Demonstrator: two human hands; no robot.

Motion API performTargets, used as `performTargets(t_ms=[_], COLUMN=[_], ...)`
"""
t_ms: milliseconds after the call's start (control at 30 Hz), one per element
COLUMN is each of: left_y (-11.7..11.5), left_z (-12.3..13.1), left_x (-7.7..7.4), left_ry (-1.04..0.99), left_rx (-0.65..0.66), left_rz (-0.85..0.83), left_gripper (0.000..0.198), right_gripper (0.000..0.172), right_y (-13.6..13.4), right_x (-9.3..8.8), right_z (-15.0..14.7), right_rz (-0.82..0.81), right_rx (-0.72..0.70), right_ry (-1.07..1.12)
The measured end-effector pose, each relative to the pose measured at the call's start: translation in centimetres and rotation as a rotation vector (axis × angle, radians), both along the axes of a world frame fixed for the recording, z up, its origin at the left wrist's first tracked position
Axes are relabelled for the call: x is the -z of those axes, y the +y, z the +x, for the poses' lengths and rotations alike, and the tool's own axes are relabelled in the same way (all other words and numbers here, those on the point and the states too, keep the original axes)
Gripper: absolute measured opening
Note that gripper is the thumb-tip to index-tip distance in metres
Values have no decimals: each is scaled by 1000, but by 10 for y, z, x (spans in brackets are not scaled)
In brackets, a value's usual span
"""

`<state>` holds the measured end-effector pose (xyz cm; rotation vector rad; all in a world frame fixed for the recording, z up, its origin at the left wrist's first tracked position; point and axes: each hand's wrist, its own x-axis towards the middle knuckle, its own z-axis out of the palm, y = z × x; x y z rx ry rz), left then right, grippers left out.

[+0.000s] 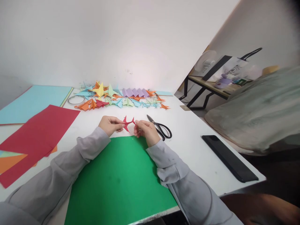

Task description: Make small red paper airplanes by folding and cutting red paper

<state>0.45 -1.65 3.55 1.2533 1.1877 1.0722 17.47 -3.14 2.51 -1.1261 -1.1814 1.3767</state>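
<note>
pinching red paper figure, bag contents hidden

The left hand pinches, its fingers pointing toward the right hand — whose own fingers curl just beside them, pinched too. Behind the fingers, the grey-sleeved left forearm and right forearm spread apart.

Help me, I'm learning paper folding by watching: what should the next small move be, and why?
I'd probably have the right hand gently adjust the small fins of the red paper figure: that hand is right at the finned end, while the left hand pinches the other end, by the spread wings, which should steady it.
</note>
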Motion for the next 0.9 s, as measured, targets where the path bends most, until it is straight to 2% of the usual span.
performTargets(t_ms=[167, 333, 467, 567, 800, 900], left_y=[0, -2, -3, -3, -4, -3], left_z=[-1, 1, 3, 4, 6, 5], left_x=[2, 0, -2, -2, -6, -2], left_ry=[25, 21, 15, 1, -30, -57], left_rx=[14, 12, -24, -28, -84, -115], left_rz=[19, 7, -5, 6, -14, 45], left_gripper=[13, 15, 12, 10, 8, 10], right_gripper=[29, 37, 32, 27, 45, 42], right_y=[2, 5, 3, 2, 0, -2], right_x=[4, 4, 2, 1, 1, 0], right_z=[0, 1, -1, -2, -2, -3], right_rz=[28, 8, -55, -26, 56, 33], right_rx=[-10, 40, -55, -68, -2, -24], right_ry=[62, 64, 47, 28, -48, -68])
